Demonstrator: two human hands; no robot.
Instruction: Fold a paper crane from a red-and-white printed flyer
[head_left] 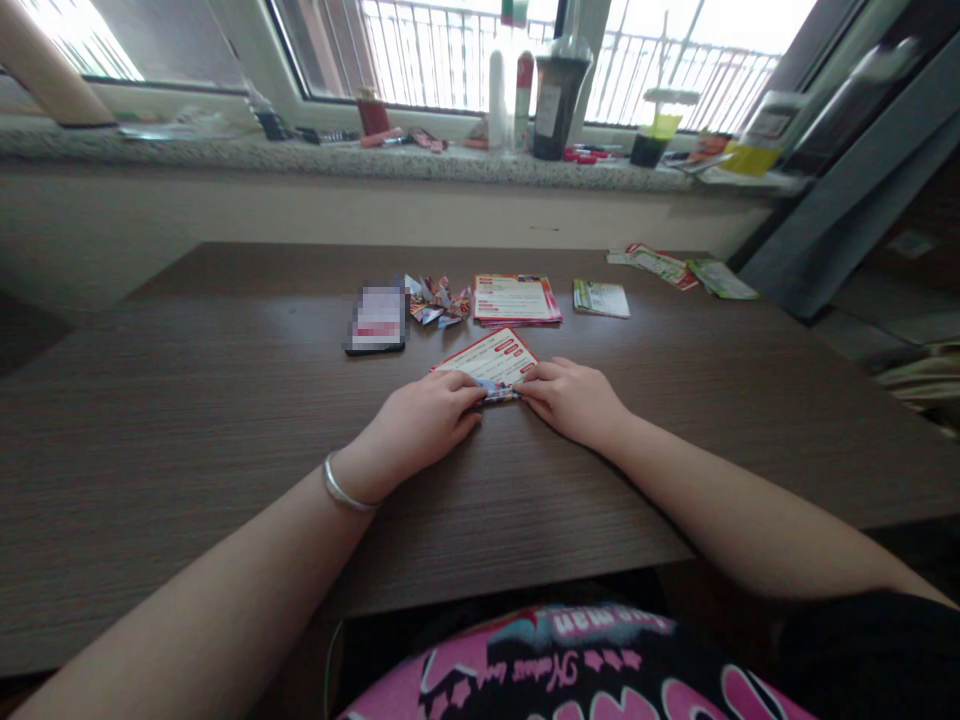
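Note:
A printed paper sheet (491,355), cream with red borders and red labels, lies at an angle on the wooden table. Its near edge is folded up, showing a bluish picture side. My left hand (431,410), with a silver bangle at the wrist, grips the left part of this fold. At the right end of the fold, the fingers of my right hand (574,400) are closed on the paper. Just beyond is a stack of similar printed sheets (514,298). Beside the stack sits a cluster of folded paper pieces (440,303).
A phone (377,318) lies left of the folded pieces. A small stack of cards (601,298) and scattered paper strips (664,267) are at the back right of the table (187,420). Behind, the windowsill (450,172) carries a dark cup (555,105), bottles and small items.

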